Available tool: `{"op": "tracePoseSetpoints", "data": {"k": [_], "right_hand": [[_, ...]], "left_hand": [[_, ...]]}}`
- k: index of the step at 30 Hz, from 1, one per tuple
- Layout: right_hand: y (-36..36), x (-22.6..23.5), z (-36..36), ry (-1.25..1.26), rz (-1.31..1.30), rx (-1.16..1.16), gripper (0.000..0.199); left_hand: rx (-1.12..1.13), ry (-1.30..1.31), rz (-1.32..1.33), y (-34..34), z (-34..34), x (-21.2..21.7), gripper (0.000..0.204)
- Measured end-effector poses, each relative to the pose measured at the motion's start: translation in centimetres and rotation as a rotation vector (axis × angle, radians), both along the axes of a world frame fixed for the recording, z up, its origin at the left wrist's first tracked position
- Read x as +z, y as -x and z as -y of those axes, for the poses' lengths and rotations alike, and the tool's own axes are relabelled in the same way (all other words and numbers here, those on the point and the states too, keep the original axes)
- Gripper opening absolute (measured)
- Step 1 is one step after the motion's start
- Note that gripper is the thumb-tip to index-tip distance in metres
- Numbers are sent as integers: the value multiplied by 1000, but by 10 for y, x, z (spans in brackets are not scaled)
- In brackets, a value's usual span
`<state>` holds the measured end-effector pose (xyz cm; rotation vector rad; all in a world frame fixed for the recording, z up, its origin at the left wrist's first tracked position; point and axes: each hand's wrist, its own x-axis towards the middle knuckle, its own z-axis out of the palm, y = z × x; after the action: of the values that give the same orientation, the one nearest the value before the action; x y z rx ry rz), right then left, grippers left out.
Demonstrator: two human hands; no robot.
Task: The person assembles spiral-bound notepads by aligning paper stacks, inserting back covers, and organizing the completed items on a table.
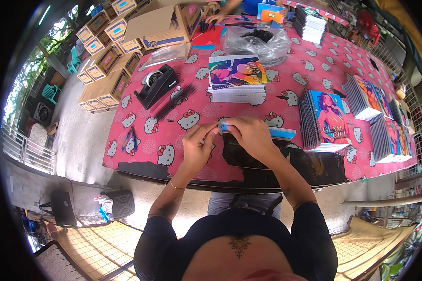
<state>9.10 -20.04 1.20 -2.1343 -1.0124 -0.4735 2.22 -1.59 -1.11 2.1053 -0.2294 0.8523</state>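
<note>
My left hand (199,145) and my right hand (249,135) meet over the near edge of the pink patterned table (173,100). Together they pinch a thin light-blue strip (276,131) that runs out to the right from under my right hand. It lies across a dark, black book or cover (241,157) just below my fingers. A stack of spiral notebooks (237,79) with a colourful cover sits beyond my hands.
A black tape dispenser (156,84) and black binding combs (176,100) lie at left. More notebook stacks (326,121) stand at right. A clear plastic bag (258,42) and cardboard boxes (164,23) sit at the back, where another person's hand (215,18) works.
</note>
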Motion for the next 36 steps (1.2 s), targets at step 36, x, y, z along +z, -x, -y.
{"op": "tracePoseSetpoints", "data": {"k": [36], "right_hand": [[0,9,66,220,3,-52,27]], "left_hand": [[287,-1009,-168,-11,32,-12,83]]}}
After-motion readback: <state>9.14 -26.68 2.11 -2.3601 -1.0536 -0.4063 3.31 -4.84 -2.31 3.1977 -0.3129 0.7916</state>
